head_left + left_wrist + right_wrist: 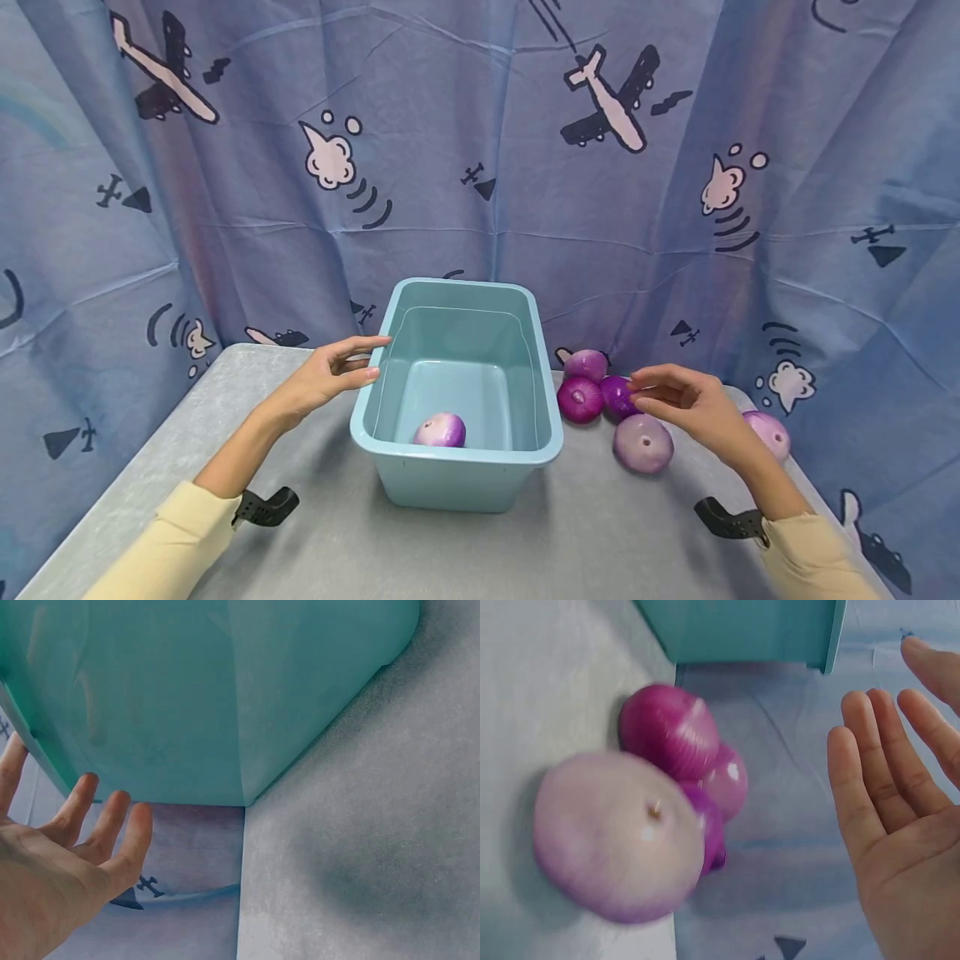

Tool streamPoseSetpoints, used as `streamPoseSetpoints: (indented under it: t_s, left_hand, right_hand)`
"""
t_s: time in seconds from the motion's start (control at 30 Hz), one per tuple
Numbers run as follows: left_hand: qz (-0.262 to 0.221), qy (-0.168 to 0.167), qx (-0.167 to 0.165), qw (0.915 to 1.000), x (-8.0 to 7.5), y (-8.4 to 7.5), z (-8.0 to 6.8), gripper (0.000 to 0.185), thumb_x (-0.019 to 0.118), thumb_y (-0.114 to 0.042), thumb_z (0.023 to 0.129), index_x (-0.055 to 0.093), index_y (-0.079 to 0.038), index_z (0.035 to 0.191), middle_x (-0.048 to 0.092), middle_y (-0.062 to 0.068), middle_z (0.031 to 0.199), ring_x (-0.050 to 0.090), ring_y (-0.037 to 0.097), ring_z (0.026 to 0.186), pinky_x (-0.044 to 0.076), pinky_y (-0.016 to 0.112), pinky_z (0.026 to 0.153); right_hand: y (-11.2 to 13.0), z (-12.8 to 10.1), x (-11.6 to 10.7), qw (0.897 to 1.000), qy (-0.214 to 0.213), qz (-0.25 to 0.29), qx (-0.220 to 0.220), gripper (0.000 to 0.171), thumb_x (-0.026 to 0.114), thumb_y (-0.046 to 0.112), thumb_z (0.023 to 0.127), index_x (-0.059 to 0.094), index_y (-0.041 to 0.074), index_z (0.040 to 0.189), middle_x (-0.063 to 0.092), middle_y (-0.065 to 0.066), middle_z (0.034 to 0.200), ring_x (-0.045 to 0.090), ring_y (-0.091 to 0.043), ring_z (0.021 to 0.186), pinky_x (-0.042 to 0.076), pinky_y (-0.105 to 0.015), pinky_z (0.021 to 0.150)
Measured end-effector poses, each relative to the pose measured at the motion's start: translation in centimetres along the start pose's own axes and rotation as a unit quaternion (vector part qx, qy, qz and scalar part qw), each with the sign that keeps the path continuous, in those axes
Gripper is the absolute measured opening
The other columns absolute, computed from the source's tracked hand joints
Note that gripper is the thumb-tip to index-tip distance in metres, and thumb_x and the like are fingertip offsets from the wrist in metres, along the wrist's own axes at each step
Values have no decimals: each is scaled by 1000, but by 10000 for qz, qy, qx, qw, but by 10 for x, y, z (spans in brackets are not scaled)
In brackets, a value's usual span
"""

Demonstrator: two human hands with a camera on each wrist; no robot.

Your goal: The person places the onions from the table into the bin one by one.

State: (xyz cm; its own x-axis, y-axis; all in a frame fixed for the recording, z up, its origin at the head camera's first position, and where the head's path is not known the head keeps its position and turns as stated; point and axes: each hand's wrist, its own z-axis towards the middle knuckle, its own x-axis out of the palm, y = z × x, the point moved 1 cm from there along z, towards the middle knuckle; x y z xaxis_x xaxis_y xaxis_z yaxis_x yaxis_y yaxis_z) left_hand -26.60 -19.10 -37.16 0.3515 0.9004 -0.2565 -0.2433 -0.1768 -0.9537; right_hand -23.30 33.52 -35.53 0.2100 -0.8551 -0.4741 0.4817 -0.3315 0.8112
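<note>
Teal plastic makes up the one bin (457, 467), which stands on the grey table (615, 542) in front of a blue curtain (465, 150) printed with planes and clouds. One onion (440, 430), pale purple and white, lies inside the bin at its near wall.

Six onions show in all: that one in the bin and five out on the table to the bin's right. Three of the five sit bunched close to the bin's far right corner: a pale one (586, 364) at the back by the curtain, a magenta one (580, 399) just beside the bin, and a dark purple one (617, 395) next to it. A larger pale onion (643, 442) lies nearer the person, and the fifth (768, 433), also pale, lies beyond the right wrist near the table's edge.

The left hand (330, 377) is relaxed with its fingers straight, holding nothing; its fingertips reach to the bin's left rim, and whether they touch it cannot be told. The left wrist view shows the fingers (112, 825) spread beside the bin's outer wall.

The right hand (686, 402) hovers over the cluster, fingers loosely bent and empty, its fingertips at the dark purple onion and just above the large pale one. The right wrist view shows the palm open, apart from the onions.

Two cream sleeves cover the forearms, each with one black strap mount at the wrist.
</note>
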Motion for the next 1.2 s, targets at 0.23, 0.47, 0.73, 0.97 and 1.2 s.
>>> streamPoseSetpoints:
  t_s: [0.23,0.47,0.73,0.97,1.2]
  left_hand:
    - [9,10,-30,10000,0,-1,0,55,74,-22,96,55,-14,147,54,8,145,51,29,132,43,49,103]
    - [67,23,-20,10000,0,0,0,55,73,-22,96,55,-14,148,53,8,146,50,31,132,43,50,103]
    - [52,42,22,10000,0,1,1,55,73,-22,96,55,-14,147,54,8,146,49,32,133,42,51,104]
    - [59,30,8,10000,-1,0,0,55,73,-23,96,55,-13,147,53,10,146,51,30,132,42,50,104]
    - [52,13,-27,10000,0,1,0,55,74,-23,96,55,-15,147,54,7,146,51,30,132,43,49,103]
  right_hand:
    - [-10,-23,-18,9991,-183,-285,264,33,68,-5,95,62,-7,127,69,-15,118,69,-15,103,55,-26,84]
    - [-19,-48,-34,9920,-558,-877,711,34,71,4,96,63,-2,128,69,-15,118,69,-10,101,55,-23,81]
    - [-32,-74,-52,9829,-731,-1217,1172,33,70,11,98,63,0,129,71,0,114,70,-9,99,56,-23,77]
    - [-42,-88,-61,9776,-910,-1230,1444,35,72,14,98,63,1,129,72,4,114,70,-8,98,56,-22,76]
    - [-51,-104,-79,9756,-1184,-1195,1414,35,70,5,97,63,-2,131,72,2,115,68,-3,99,52,-16,77]
